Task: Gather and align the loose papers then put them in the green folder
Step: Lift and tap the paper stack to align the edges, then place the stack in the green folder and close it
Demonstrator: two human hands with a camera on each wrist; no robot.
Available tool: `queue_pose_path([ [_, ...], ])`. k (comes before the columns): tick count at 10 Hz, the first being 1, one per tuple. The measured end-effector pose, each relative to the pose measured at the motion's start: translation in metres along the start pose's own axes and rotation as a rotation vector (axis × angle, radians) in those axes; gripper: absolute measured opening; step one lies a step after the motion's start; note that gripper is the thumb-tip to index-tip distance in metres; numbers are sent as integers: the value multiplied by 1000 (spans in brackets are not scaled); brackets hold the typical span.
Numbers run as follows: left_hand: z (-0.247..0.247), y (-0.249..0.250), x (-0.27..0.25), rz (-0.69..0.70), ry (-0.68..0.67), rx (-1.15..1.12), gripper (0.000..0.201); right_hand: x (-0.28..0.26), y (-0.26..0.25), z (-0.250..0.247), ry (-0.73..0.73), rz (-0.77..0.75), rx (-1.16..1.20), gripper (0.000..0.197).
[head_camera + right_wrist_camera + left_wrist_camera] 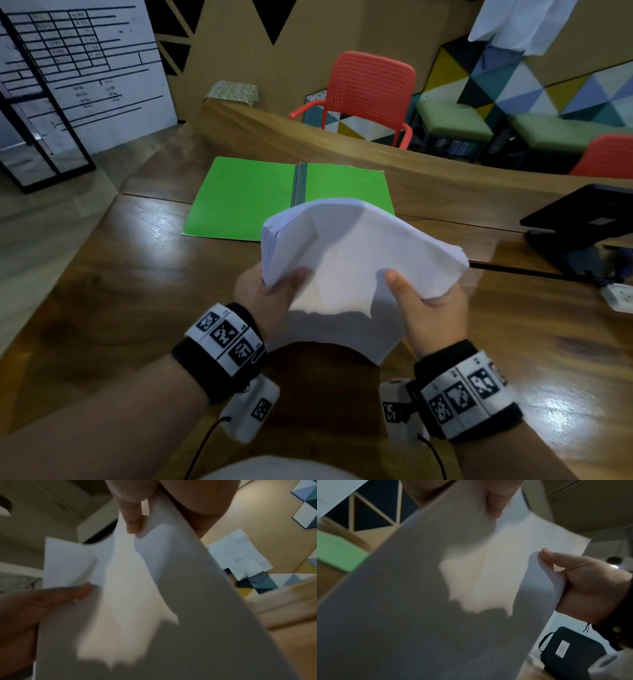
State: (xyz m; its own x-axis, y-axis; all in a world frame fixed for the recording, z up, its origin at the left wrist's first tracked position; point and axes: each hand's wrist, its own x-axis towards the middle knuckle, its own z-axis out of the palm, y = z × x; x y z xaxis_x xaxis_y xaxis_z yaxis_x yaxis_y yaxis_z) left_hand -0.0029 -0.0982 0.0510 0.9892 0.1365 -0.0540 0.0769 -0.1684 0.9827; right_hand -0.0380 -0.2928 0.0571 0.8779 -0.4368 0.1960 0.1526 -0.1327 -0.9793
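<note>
I have both hands on the papers (356,253): my left hand (265,298) pinches the left edge, my right hand (430,310) the right, lifting the bowed stack above the counter (113,291). Beyond the papers, the folder (246,197) lies open on the counter.

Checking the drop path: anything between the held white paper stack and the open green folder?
Nothing: head view shows white paper stack overlapping open green folder.

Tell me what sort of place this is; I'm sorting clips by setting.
Probably an office or co-working lounge: a long wooden table carrying a laptop, red chairs beyond it, and a wall of coloured triangles.
</note>
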Motion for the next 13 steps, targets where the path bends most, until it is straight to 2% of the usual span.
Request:
queue_pose_path([
  [1, 7, -31, 0, -131, 0, -19, 19, -6, 31, -2, -32, 194, -2, 32],
  [2, 9, -45, 4, -131, 36, -2, 20, -5, 46, -1, -36, 296, 57, 28],
  [3, 8, -36, 21, -169, -39, -29, 24, 10, 45, -3, -97, 321, 57, 23],
  [4, 10, -16, 45, -183, -56, 29, 19, 29, 38, -5, -228, 365, 154, 30],
  [5, 14, 2, 77, -173, -75, 21, 7, 44, 40, 1, -332, 384, 25, 38],
  [6, 19, 5, 115, -155, -114, 9, 24, 62, 44, 12, -321, 418, -74, 22],
  [7, 19, -1, 159, -245, -300, -68, 27, 84, 47, 24, -249, 502, -41, 23],
  [8, 8, -8, 211, -233, -323, 81, 42, 104, 54, 33, -216, 513, -51, 26],
  [9, -19, -19, 257, -190, -261, 830, 63, 123, 63, 38, -197, 535, -65, 28],
  [10, -48, -42, 290, -332, -293, 1277, 97, 138, 73, 45, -189, 544, -69, 32],
  [11, -59, -66, 311, -438, -296, 1408, 142, 150, 83, 52, -179, 526, -100, 35],
  [12, -56, -80, 320, -527, -311, 1349, 171, 159, 91, 60, -196, 535, -108, 36],
  [13, -52, -92, 324, -561, -304, 1261, 175, 164, 97, 66, -195, 549, -108, 35],
])
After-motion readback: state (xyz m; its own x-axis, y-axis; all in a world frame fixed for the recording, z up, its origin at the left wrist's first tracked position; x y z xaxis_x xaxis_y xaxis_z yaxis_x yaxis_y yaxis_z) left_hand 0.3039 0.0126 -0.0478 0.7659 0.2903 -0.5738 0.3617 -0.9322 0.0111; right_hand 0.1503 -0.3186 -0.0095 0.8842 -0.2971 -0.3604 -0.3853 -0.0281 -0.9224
